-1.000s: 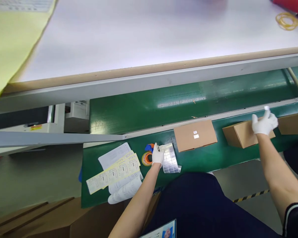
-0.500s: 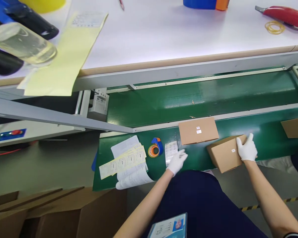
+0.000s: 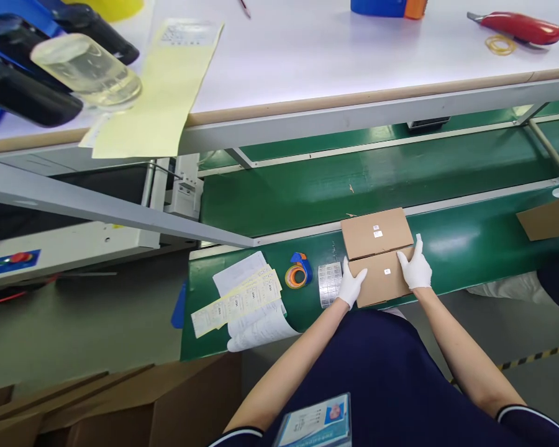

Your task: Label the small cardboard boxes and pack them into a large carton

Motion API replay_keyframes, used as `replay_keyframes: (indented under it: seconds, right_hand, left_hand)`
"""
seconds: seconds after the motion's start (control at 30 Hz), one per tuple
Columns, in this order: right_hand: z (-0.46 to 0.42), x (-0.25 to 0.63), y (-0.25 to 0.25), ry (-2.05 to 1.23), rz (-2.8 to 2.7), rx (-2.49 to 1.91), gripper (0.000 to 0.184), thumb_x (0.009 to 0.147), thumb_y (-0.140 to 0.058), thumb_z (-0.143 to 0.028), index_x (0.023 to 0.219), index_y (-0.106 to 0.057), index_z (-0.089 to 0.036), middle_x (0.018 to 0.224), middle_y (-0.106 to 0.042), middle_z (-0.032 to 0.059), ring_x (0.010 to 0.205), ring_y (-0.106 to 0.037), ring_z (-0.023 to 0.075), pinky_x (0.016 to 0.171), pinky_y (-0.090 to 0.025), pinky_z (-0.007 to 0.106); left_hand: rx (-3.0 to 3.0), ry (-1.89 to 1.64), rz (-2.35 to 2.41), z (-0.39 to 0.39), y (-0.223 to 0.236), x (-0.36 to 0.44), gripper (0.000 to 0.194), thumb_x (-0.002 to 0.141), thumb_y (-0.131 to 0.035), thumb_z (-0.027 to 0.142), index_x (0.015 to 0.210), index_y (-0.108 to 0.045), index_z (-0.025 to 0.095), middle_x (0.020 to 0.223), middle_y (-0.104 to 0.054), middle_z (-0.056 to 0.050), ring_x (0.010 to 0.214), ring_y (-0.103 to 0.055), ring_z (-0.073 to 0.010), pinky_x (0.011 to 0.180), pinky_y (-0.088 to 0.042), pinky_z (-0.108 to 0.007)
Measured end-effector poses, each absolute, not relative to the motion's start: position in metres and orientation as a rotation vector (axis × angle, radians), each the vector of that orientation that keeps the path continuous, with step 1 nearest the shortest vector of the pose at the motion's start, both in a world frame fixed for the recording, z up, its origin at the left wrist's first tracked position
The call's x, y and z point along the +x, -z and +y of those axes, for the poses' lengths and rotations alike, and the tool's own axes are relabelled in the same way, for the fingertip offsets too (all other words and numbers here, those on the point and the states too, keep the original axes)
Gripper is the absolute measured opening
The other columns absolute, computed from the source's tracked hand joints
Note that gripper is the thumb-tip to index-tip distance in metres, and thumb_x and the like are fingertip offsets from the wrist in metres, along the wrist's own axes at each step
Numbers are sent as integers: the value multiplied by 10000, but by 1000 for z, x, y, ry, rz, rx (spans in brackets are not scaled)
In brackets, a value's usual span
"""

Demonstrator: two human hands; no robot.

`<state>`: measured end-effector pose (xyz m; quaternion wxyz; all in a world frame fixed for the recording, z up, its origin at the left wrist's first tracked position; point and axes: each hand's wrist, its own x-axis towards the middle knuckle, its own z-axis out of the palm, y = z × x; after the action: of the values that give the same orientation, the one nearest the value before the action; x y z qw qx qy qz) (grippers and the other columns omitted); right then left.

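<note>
A small closed cardboard box [image 3: 381,284] with a white label lies on the green bench, directly before my body. My left hand [image 3: 351,285], in a white glove, presses on its left side, the thumb over the top. Gripping the right side is my gloved right hand [image 3: 417,270], its fingers pointing away from me. Against the box's far edge lies a second cardboard box [image 3: 361,234] with two small labels. A sheet of printed stickers [image 3: 328,287] sits just left of my left hand. Beyond it is a blue tape dispenser [image 3: 302,267] with a roll of tape.
Yellow and white papers [image 3: 242,301] lie at the bench's left end. Another carton [image 3: 549,218] stands at the far right. A white shelf [image 3: 307,68] overhangs the back, bearing a liquid-filled jar [image 3: 88,68] and a red cutter [image 3: 522,26]. Large cartons [image 3: 121,397] stand lower left.
The near box, tilted in my right hand before, now lies flat against the other box. My left hand has moved from the sticker sheet to the box's left side.
</note>
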<state>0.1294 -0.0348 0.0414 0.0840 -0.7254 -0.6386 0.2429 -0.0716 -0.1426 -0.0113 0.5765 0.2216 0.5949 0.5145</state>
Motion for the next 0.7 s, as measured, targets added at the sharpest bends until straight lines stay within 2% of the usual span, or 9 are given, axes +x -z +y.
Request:
replay_keyframes:
  seconds: [0.07,0.1,0.17,0.2,0.27,0.37,0.43,0.53,0.7]
  right_hand:
    - [-32,134,-45,-723,-1934,-2058,823,936,-516,-525,1619,-209,-182,1112,-658,183,959,-659,344,876,-521,521]
    - [-32,138,-48,-686,-1965,-1981,738,930,-520,-479,1572,-326,-171,1172,-634,197,1036,-635,349,916,-508,520]
    - [-34,146,-55,-598,-2023,-1821,497,917,-517,-407,1337,-585,-151,1253,-584,210,1161,-570,342,993,-474,497]
    - [-36,150,-59,-598,-2046,-1761,380,913,-514,-390,1177,-656,-157,1242,-582,201,1166,-561,326,1005,-467,474]
    - [-41,157,-67,-758,-2084,-1707,256,922,-500,-390,951,-662,-193,1093,-633,140,1031,-601,270,938,-487,412]
    - [-48,161,-75,-1172,-2117,-1707,226,943,-482,-403,851,-598,-233,782,-644,7,730,-590,185,741,-467,309]
    - [-51,159,-77,-1321,-2128,-1700,213,939,-483,-388,820,-575,-237,674,-613,-34,650,-561,162,679,-422,276]
    - [-54,151,-74,-1395,-2145,-1672,199,926,-489,-365,809,-580,-233,649,-604,-41,636,-552,152,661,-393,257]
    - [-55,142,-67,-1361,-2303,-1633,185,916,-519,-329,791,-609,-226,734,-661,-11,700,-579,161,692,-381,249]
  left_hand:
    - [534,-1244,1355,-142,7,-70,1047,862,-737,471,1643,-64,291,1565,-471,-127,1326,-578,-259,1109,-464,-399]
    - [535,-1257,1344,-142,5,-70,1029,856,-744,475,1641,-104,293,1553,-488,-124,1316,-586,-262,1110,-463,-401]
    - [548,-1248,1334,-142,2,-71,978,859,-739,481,1633,-172,289,1538,-507,-121,1319,-585,-263,1122,-452,-400]
    - [554,-1242,1329,-143,1,-73,946,867,-730,482,1627,-202,285,1533,-512,-120,1327,-579,-262,1127,-447,-398]
    - [569,-1224,1321,-146,1,-75,876,888,-702,481,1614,-257,274,1529,-520,-112,1357,-555,-260,1134,-445,-387]
    - [591,-1180,1338,-153,2,-78,795,910,-667,481,1592,-314,275,1545,-510,-82,1396,-518,-258,1157,-430,-385]
    - [603,-1151,1348,-160,4,-78,769,916,-660,473,1585,-328,287,1570,-484,-62,1416,-496,-253,1181,-409,-396]
    - [615,-1126,1332,-168,5,-78,766,924,-650,466,1591,-319,290,1596,-450,-59,1439,-468,-255,1199,-395,-411]
    - [598,-1109,1293,-172,3,-78,783,925,-646,469,1603,-296,291,1583,-466,-68,1421,-489,-270,1179,-423,-440]
